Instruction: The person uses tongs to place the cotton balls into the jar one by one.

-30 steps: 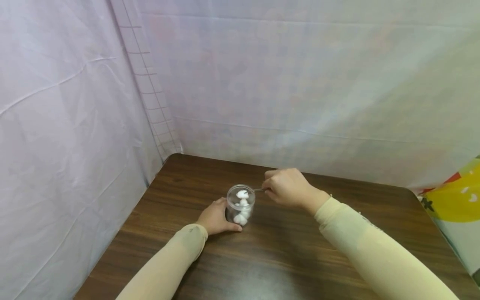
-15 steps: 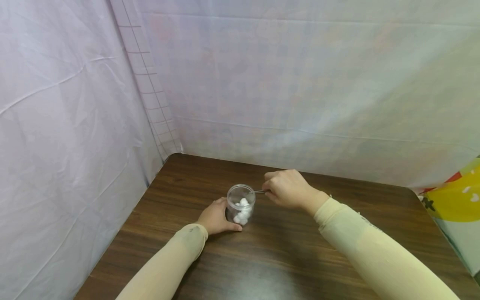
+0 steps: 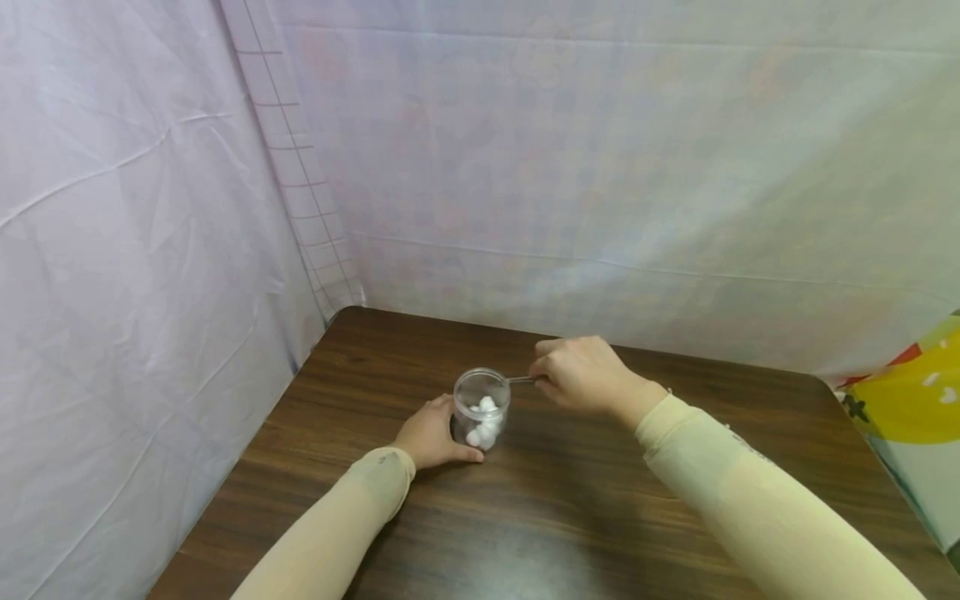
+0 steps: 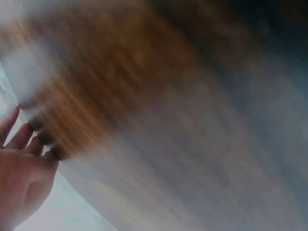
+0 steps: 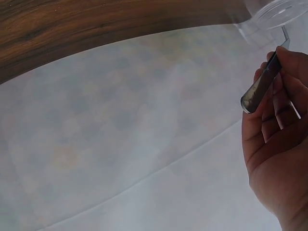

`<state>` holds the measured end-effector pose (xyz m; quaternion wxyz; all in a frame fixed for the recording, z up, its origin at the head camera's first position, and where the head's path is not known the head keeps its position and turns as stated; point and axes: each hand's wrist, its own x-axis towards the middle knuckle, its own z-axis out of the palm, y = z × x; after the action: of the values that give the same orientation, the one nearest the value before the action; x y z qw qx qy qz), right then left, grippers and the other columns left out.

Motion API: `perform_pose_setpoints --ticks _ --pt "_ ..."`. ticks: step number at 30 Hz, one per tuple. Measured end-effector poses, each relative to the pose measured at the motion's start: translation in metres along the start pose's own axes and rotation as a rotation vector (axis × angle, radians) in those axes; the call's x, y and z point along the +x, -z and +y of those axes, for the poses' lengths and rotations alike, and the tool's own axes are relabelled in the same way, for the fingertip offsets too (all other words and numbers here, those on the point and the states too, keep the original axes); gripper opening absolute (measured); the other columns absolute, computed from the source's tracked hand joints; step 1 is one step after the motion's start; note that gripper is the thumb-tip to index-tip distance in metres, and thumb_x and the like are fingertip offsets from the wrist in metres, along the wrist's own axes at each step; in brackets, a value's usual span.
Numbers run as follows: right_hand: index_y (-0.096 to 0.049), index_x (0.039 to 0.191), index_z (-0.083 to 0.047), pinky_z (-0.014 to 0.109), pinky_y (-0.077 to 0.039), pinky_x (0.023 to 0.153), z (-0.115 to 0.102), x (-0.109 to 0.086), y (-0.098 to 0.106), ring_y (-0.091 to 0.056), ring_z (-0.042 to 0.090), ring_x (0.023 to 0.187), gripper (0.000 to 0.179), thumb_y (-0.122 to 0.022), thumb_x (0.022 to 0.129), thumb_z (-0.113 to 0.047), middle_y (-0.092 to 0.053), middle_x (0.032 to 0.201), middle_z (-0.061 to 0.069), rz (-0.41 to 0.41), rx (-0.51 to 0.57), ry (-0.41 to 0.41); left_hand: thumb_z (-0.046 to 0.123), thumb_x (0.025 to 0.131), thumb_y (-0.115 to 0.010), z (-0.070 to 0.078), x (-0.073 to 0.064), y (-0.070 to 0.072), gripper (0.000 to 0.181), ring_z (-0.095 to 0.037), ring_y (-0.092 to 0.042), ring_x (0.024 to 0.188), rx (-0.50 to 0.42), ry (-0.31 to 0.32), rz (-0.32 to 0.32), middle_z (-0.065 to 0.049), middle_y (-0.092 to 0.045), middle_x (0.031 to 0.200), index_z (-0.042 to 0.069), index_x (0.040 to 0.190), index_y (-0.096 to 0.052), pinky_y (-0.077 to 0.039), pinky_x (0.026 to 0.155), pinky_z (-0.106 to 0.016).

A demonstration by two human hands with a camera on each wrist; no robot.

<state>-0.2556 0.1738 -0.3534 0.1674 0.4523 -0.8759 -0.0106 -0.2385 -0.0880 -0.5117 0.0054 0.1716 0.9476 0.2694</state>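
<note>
A clear round jar [image 3: 468,400] stands upright on the table, uncovered, with several white cotton balls [image 3: 486,427] heaped low inside. My left hand [image 3: 433,435] grips its left side, thumb along the front near the base. In the left wrist view, the left hand [image 4: 26,173] shows at the left edge. My right hand [image 3: 581,373] pinches a pair of metal tweezers [image 3: 522,380], whose tips point left at the jar's right rim. The right wrist view shows the tweezers [image 5: 262,89] between thumb and fingers, close to the jar [image 5: 279,14].
The dark wood-grain table [image 3: 570,517] spreads around the jar. A pale patterned cloth [image 3: 600,167] hangs behind its far edge, and a white sheet [image 3: 135,292] hangs on the left. Something yellow and red [image 3: 911,396] sits beyond the right edge.
A cotton ball near the jar's mouth at the tweezers' tips has dropped onto the others. My right hand has shifted slightly right, drawing the tweezers toward the rim. The left hand stays put.
</note>
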Motion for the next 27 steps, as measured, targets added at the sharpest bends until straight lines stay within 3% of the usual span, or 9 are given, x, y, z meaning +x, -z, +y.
perform_pose_setpoints --ticks 6,12,21,27 --pt "-0.077 0.085 -0.019 0.032 -0.043 0.043 0.011 -0.015 0.006 -0.045 0.006 0.053 0.006 -0.076 0.079 -0.017 -0.051 0.074 -0.012 0.016 -0.002 -0.048 0.064 0.063 -0.085 0.001 -0.001 0.001 0.103 -0.031 -0.052 0.126 0.005 0.003 0.0 -0.01 -0.055 0.139 0.004 0.14 -0.053 -0.043 0.104 -0.048" --pt "-0.078 0.091 -0.017 0.027 -0.04 0.043 0.03 -0.049 0.001 -0.045 0.004 0.055 0.007 -0.077 0.083 -0.018 -0.052 0.076 -0.011 -0.022 0.015 -0.145 0.064 0.063 -0.085 -0.002 0.0 -0.001 0.104 -0.032 -0.051 0.128 0.003 0.005 -0.001 -0.011 -0.053 0.141 0.005 0.142 -0.052 -0.042 0.105 -0.048" --pt "-0.079 0.095 -0.014 0.03 -0.049 0.048 0.042 -0.104 -0.038 -0.063 0.015 0.066 0.012 -0.079 0.084 -0.019 -0.067 0.094 0.0 -0.129 0.061 -0.289 0.065 0.062 -0.085 -0.007 0.001 0.001 0.104 -0.033 -0.052 0.127 0.002 0.002 0.006 -0.012 -0.054 0.14 0.005 0.141 -0.053 -0.043 0.104 -0.048" --pt "-0.077 0.096 -0.013 0.038 -0.055 0.055 0.029 -0.12 -0.06 -0.067 0.021 0.076 0.012 -0.077 0.085 -0.017 -0.068 0.095 -0.001 -0.17 0.131 -0.395 0.065 0.063 -0.084 -0.008 -0.002 0.002 0.103 -0.032 -0.053 0.126 -0.005 -0.002 0.002 -0.011 -0.055 0.139 0.006 0.141 -0.053 -0.044 0.103 -0.048"
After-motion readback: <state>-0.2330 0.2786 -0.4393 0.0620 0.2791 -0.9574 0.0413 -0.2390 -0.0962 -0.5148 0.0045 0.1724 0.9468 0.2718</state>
